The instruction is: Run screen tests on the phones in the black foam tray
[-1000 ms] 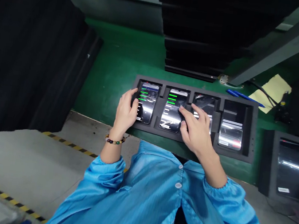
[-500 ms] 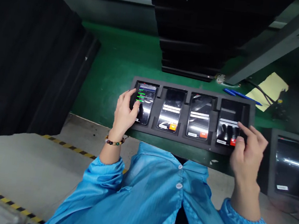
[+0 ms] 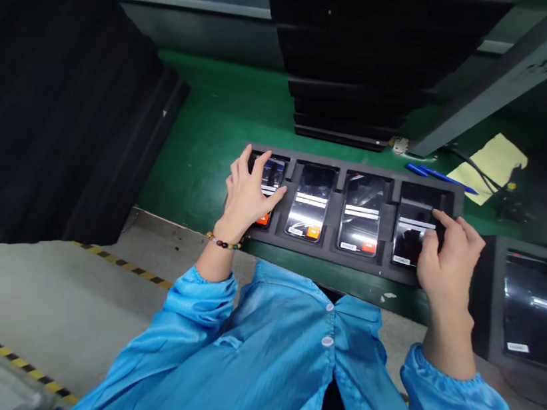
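Since half a second ago the left hand (image 3: 245, 198) has slid up over the leftmost phone (image 3: 270, 188), and that screen now shows an orange button where green lines were. Fingers are spread and flat on the glass, nothing gripped. The right hand (image 3: 445, 258) is at the other end of the foam tray (image 3: 327, 256), fingers loosely curled, tips touching the rightmost phone (image 3: 413, 233), not holding it either.

All 4 phones sit in their own slots side by side, long axis pointing away from the person, so each hand reaches straight forward to the one in front of it. The 2 middle phones (image 3: 336, 206) lie between the hands, about equally close to both. The tray rests on the green tabletop (image 3: 201, 142) in front of a stack of black trays (image 3: 354, 54).
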Available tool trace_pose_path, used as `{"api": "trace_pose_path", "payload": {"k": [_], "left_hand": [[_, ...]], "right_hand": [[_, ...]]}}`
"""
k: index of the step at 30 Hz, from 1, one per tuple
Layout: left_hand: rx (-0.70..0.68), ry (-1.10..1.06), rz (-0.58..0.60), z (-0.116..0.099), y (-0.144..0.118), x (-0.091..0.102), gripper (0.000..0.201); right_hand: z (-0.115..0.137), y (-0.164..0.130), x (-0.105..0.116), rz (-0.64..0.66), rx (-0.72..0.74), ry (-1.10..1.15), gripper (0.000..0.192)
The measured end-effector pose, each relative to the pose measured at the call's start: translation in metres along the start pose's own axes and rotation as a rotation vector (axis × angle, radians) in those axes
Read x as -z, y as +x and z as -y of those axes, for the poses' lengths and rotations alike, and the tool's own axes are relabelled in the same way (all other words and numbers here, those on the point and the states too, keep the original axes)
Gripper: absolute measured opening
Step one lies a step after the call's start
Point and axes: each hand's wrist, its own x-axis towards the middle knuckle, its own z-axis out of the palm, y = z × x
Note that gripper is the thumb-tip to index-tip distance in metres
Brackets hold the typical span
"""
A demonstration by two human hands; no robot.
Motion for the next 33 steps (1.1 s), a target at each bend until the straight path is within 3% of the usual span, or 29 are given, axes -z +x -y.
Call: {"api": "trace_pose_path", "payload": {"k": [6,9,13,27,30,33], "left_hand": [[-0.155,-0.088,-0.150,0.023,-0.021,0.010,0.049],[-0.173,-0.097,-0.187,0.031,-0.037,0.012,0.037],[-0.157,-0.092,-0.206,0.032,-0.046,0.009,0.033],[-0.182,-0.076,-0.242,0.031,-0.049,0.004,0.032],[-0.169,-0.052,-0.192,0.028,-0.048,0.007,0.034],[-0.147,-0.037,-0.146,0.027,-0.048,0.008,0.038]], "right_hand": [[0.013,-0.018,-0.004,-0.042,0.165,-0.018,0.043],[0.018,-0.024,-0.008,-0.031,0.158,-0.038,0.042],[0.029,-0.020,-0.014,-0.037,0.134,-0.034,0.045],[0.132,0.003,-0.066,0.270,0.496,0.088,0.045],[0.132,0.004,-0.061,0.248,0.478,0.110,0.044],[0.106,0.003,-0.041,0.124,0.344,0.136,0.043]]}}
